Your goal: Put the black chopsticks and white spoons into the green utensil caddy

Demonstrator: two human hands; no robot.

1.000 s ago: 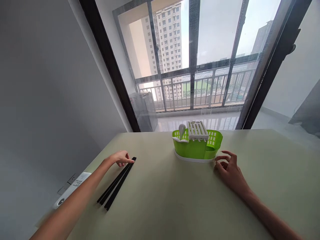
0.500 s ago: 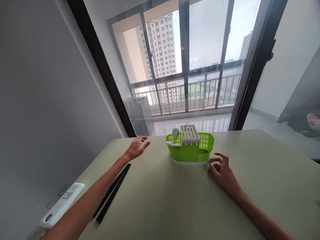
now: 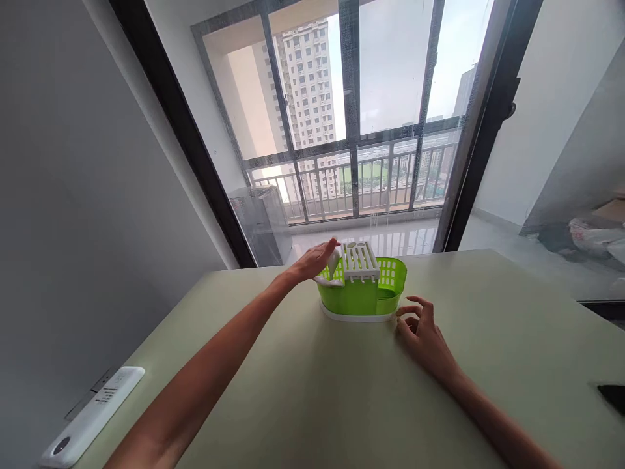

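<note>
A green plastic basket [image 3: 359, 301] with a white base and a white slotted insert [image 3: 360, 258] stands on the pale table [image 3: 317, 397] near its far edge. My left hand [image 3: 315, 260] reaches over the basket's left end and touches a white spoon-shaped piece [image 3: 333, 266] there; its fingers curve around it. My right hand [image 3: 424, 332] rests on the table just right of the basket's base, fingers loosely curled and apart, holding nothing. The black chopsticks seen earlier are hidden behind my left forearm.
A white remote-like device [image 3: 88, 420] lies at the table's left edge. A dark flat object [image 3: 612, 396] sits at the right edge. Beyond the table is a glass balcony door [image 3: 351, 124], and a grey wall [image 3: 73, 195] to the left.
My left hand left the chopsticks, rose and travelled right to the basket's left end. My right hand stayed beside the basket. The view shifted right.
</note>
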